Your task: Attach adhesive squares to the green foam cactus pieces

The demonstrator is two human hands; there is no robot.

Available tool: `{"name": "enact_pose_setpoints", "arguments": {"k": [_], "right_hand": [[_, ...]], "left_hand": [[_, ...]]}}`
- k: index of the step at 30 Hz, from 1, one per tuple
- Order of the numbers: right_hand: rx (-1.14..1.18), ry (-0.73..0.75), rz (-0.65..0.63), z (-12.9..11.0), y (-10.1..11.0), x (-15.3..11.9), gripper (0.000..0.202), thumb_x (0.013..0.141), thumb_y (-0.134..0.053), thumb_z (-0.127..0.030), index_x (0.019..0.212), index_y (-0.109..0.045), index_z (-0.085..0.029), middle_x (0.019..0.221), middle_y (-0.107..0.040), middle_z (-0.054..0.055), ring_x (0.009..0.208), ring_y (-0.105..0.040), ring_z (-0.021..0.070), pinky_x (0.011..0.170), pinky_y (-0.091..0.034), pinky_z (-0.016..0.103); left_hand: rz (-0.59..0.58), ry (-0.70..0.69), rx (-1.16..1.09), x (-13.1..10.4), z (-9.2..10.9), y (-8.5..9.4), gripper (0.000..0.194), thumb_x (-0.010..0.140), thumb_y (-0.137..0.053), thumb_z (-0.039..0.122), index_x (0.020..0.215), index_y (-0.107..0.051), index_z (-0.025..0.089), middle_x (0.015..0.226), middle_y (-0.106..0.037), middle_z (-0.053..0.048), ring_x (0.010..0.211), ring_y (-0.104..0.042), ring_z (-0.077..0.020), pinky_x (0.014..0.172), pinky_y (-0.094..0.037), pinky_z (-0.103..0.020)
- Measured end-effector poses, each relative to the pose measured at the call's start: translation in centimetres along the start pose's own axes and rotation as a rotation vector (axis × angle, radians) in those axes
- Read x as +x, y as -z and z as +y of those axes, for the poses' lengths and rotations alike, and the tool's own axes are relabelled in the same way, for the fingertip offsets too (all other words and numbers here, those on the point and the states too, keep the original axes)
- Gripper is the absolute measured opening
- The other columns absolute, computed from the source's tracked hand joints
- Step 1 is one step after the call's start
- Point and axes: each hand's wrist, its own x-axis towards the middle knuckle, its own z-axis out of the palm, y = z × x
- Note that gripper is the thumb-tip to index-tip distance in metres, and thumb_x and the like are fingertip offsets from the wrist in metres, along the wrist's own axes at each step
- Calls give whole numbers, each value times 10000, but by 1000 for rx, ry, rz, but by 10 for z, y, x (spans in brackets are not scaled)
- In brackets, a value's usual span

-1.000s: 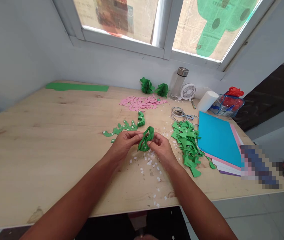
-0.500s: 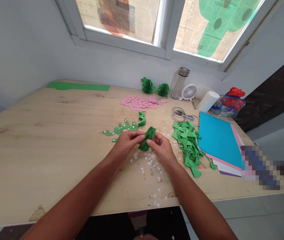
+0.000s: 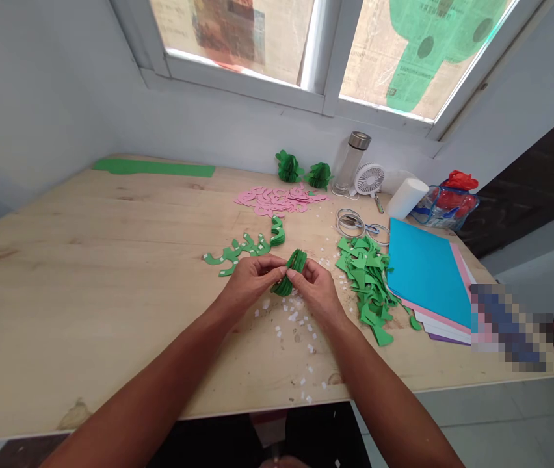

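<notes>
1. In the head view, a green paper bundle (image 3: 283, 286), made of many thin layers, is held over the bench (image 3: 86, 312).
2. One side of it is pinched by the left hand (image 3: 249, 281), the other by the right hand (image 3: 320, 290).
3. Curved green paper pieces (image 3: 243, 248) with white squares are laid near the left hand; green paper scraps (image 3: 365, 279) are piled beyond the right.
4. The step in hand seems to be pressing the layers neatly together. For the next move, a soft, even squeeze is probably needed, so nothing gets bent.
</notes>
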Motion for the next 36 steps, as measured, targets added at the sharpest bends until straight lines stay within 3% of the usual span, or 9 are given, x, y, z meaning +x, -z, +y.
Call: {"name": "enact_pose_setpoints", "arguments": {"k": [10, 22, 36], "right_hand": [[125, -21, -6, -15, -5, -3, 173, 704, -631, -298, 835, -622, -185, 720, -634, 0, 680, -575, 160, 637, -446, 265], [85, -36, 30, -18, -4, -2, 101, 688, -591, -262, 754, -593, -185, 644, -586, -28, 595, -519, 121, 557, -382, 224], [49, -27, 31, -20, -3, -2, 112, 684, -589, -292, 732, -592, -192, 642, -567, -28, 581, -480, 116, 535, -363, 220]], "left_hand": [[-2, 50, -90, 1, 1, 2, 219, 653, -722, 310, 829, -756, 185, 713, -707, -29, 609, -597, -153, 607, -489, -275], [42, 23, -48, 0, 5, 2, 169, 656, -701, 249, 805, -751, 189, 749, -709, -31, 662, -611, -160, 658, -499, -281], [23, 3, -14, 1, 2, 4, 194, 677, -705, 304, 822, -750, 182, 711, -705, -36, 651, -617, -171, 644, -503, -286]]}}
